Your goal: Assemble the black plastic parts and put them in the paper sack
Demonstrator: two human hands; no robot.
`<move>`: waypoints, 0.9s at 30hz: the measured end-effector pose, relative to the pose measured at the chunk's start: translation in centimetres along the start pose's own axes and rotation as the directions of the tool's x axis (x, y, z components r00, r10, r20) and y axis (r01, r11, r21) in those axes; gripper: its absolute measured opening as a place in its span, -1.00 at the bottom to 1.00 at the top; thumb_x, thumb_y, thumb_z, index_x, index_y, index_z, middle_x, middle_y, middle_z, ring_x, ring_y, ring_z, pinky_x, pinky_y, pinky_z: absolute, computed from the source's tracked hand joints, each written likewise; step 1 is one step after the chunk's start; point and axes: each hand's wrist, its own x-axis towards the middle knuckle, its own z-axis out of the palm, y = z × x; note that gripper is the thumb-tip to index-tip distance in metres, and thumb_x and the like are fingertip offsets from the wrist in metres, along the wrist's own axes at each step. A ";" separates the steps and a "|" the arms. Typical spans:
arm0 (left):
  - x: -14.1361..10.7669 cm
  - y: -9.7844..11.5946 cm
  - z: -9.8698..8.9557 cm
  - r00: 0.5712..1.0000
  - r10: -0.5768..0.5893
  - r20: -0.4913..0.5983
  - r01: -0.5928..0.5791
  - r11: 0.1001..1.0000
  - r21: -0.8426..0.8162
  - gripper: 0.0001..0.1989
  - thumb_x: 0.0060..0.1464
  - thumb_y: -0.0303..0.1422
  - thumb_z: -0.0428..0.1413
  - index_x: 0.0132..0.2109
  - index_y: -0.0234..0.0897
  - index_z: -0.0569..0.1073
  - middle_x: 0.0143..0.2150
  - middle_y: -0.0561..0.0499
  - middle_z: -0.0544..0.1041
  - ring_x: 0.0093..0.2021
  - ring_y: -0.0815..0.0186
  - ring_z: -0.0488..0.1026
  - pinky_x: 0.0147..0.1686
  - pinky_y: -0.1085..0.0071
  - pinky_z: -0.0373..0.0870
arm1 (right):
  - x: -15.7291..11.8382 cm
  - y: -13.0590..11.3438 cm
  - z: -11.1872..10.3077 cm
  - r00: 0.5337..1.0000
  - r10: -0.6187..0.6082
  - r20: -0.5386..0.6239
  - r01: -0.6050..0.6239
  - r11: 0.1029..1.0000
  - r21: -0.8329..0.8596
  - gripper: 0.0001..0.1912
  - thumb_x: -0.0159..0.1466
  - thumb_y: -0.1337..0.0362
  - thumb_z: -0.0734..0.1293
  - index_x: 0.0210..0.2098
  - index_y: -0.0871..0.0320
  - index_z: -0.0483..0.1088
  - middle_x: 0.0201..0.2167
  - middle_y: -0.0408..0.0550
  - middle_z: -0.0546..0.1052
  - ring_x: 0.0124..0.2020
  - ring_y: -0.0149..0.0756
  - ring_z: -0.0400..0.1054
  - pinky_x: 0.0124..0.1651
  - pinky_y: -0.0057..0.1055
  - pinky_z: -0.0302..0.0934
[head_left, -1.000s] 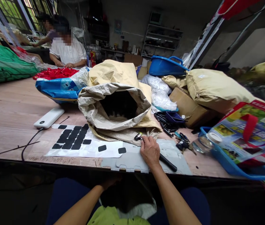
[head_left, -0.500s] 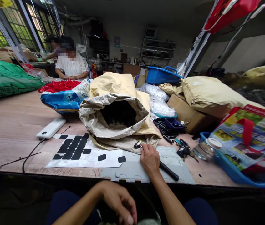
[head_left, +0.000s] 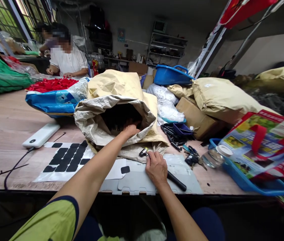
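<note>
My left hand (head_left: 131, 129) reaches into the mouth of a large paper-covered sack (head_left: 89, 115) with a crinkled, pale lining. Its fingers are lost in the sack's dark inside, among dark things I cannot make out. My right hand (head_left: 156, 168) is closed around a small hammer (head_left: 177, 181) that rests over a grey board (head_left: 134, 184). The hammer's head shows beyond the fingers, close to the sack's lower edge, and its black handle sticks out toward the front right. Left of the board, rows of black rounded pads (head_left: 66, 157) lie on a white sheet (head_left: 41, 176), partly behind my left forearm.
A white power bank (head_left: 41, 135) with a cable lies at left. Behind it is a blue bag (head_left: 53, 102) of red pieces. To the right are black tools (head_left: 174, 137), keys (head_left: 192, 157), a jar (head_left: 213, 159) and a blue tray (head_left: 257, 187). Co-workers sit at the back left.
My left hand has gone from below the table edge up and forward into the sack. The right hand keeps its hold on the hammer. The whole view has shifted slightly.
</note>
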 end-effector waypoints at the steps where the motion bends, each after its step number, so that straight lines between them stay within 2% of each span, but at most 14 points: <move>1: -0.3 -0.2 0.4 1.000 -0.020 -0.014 0.020 1.000 0.018 -0.39 0.05 -0.26 0.24 0.28 -0.11 0.45 0.23 -0.17 0.47 0.27 -0.14 0.33 0.13 0.15 0.34 | 0.0 0.0 0.0 1.000 -0.001 0.000 0.001 1.000 0.000 -0.77 0.37 0.29 0.27 0.00 0.04 0.43 -0.17 -0.03 0.44 -0.12 -0.21 0.25 -0.13 -0.34 0.01; 5: -1.9 -1.2 0.5 0.994 -0.052 -0.092 0.071 0.973 0.221 -0.48 0.12 -0.25 0.16 0.23 -0.15 0.49 0.26 -0.25 0.39 0.28 -0.20 0.27 0.12 0.04 0.34 | 0.0 0.0 0.1 1.000 -0.001 -0.006 0.001 1.000 0.003 -0.76 0.38 0.29 0.27 0.01 0.04 0.44 -0.18 -0.03 0.44 -0.11 -0.20 0.25 -0.13 -0.34 0.01; 8: -3.4 -2.3 -0.3 0.998 -0.032 -0.047 0.046 0.946 0.321 -0.54 0.13 -0.34 0.10 0.18 -0.17 0.54 0.23 -0.26 0.41 0.21 -0.15 0.36 0.06 0.09 0.41 | 0.1 0.0 0.0 1.000 0.002 -0.006 -0.002 1.000 0.008 -0.76 0.38 0.30 0.27 0.01 0.05 0.45 -0.18 -0.03 0.44 -0.12 -0.20 0.25 -0.14 -0.34 0.01; 11: -4.9 -3.6 -0.9 1.000 0.013 -0.029 -0.004 0.962 0.275 -0.48 0.18 -0.47 0.00 0.25 -0.10 0.48 0.17 -0.20 0.48 0.11 -0.02 0.47 0.05 0.18 0.43 | 0.1 -0.1 0.0 1.000 0.007 -0.002 -0.007 1.000 0.015 -0.76 0.37 0.29 0.27 0.01 0.06 0.45 -0.18 -0.02 0.44 -0.12 -0.20 0.25 -0.14 -0.34 0.01; 14: -6.3 -4.9 -1.2 0.992 0.070 -0.108 -0.049 0.981 0.185 -0.34 0.21 -0.56 -0.07 0.40 -0.05 0.29 0.12 -0.14 0.54 0.06 0.11 0.52 0.06 0.27 0.43 | 0.2 -0.2 -0.1 1.000 0.012 0.002 -0.012 1.000 0.013 -0.77 0.37 0.29 0.28 0.00 0.06 0.45 -0.18 -0.03 0.44 -0.12 -0.21 0.26 -0.14 -0.35 0.01; 17: -7.3 -5.7 -1.4 0.977 0.121 -0.177 -0.102 0.988 0.113 -0.24 0.16 -0.55 0.05 0.48 -0.11 0.12 0.13 -0.12 0.52 0.10 0.15 0.50 0.12 0.32 0.41 | 0.1 -0.3 -0.1 1.000 0.014 0.001 -0.014 1.000 0.001 -0.76 0.37 0.29 0.27 0.01 0.06 0.45 -0.17 -0.03 0.44 -0.12 -0.21 0.26 -0.13 -0.34 0.02; 19: -7.9 -5.8 -1.5 0.975 0.103 -0.194 -0.083 0.990 0.113 -0.28 0.12 -0.50 0.13 0.42 -0.22 0.23 0.12 -0.16 0.50 0.11 0.11 0.49 0.15 0.31 0.41 | 0.1 -0.3 -0.1 1.000 0.013 -0.002 -0.013 1.000 -0.004 -0.76 0.37 0.29 0.27 0.01 0.06 0.45 -0.17 -0.03 0.44 -0.12 -0.21 0.26 -0.12 -0.34 0.02; 21: -8.4 -5.7 -1.5 0.983 0.032 -0.183 -0.004 0.988 0.153 -0.49 0.12 -0.44 0.16 0.24 -0.31 0.47 0.07 -0.20 0.50 0.07 0.07 0.51 0.12 0.29 0.43 | 0.1 -0.3 -0.1 1.000 0.012 -0.004 -0.012 1.000 -0.003 -0.76 0.37 0.30 0.27 0.01 0.06 0.45 -0.17 -0.02 0.44 -0.12 -0.22 0.26 -0.12 -0.35 0.02; 23: -8.9 -5.5 -1.7 0.985 -0.044 -0.167 0.078 0.976 0.201 -0.67 0.15 -0.38 0.13 0.05 -0.33 0.59 0.04 -0.22 0.49 0.01 0.03 0.53 0.07 0.25 0.46 | 0.1 -0.3 -0.1 1.000 0.014 -0.005 -0.014 1.000 0.003 -0.76 0.37 0.30 0.28 0.01 0.07 0.46 -0.17 -0.03 0.45 -0.12 -0.22 0.26 -0.13 -0.35 0.02; 27: -9.6 -5.6 -2.7 0.984 -0.094 -0.152 0.130 0.959 0.252 -0.64 0.13 -0.47 0.09 0.05 -0.24 0.60 0.00 -0.19 0.54 0.06 -0.03 0.50 0.05 0.16 0.47 | 0.2 -0.2 0.1 1.000 0.022 -0.010 -0.021 1.000 0.012 -0.76 0.36 0.29 0.30 0.01 0.06 0.46 -0.17 -0.04 0.44 -0.12 -0.23 0.26 -0.13 -0.36 0.02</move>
